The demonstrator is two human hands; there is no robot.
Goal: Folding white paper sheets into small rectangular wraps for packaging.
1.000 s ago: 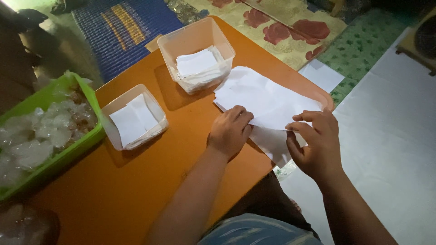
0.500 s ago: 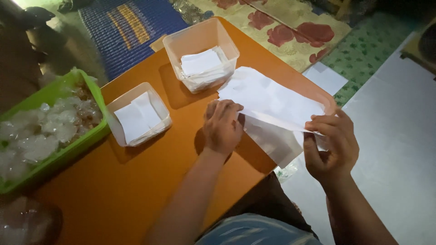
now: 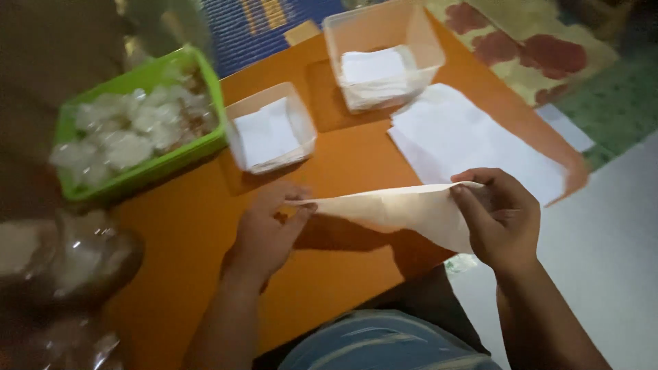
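I hold one white paper sheet [image 3: 404, 209] stretched above the orange table [image 3: 343, 274]. My left hand [image 3: 264, 229] pinches the sheet's left corner. My right hand [image 3: 500, 219] grips its right edge between thumb and fingers. The sheet sags in a fold between both hands. A stack of white paper sheets [image 3: 473, 140] lies flat on the table beyond my right hand.
Two clear plastic tubs [image 3: 271, 133] [image 3: 384, 58] with white paper inside stand at the back. A green basket [image 3: 137, 130] of clear wrapped pieces sits at the left. Clear plastic bags [image 3: 68, 260] lie at the near left. Patterned mats and another sheet [image 3: 565, 127] are on the floor.
One sheet has come off the stack and now hangs lifted between both hands, nearer to me. My left hand moved from pressing the stack to pinching the sheet's corner.
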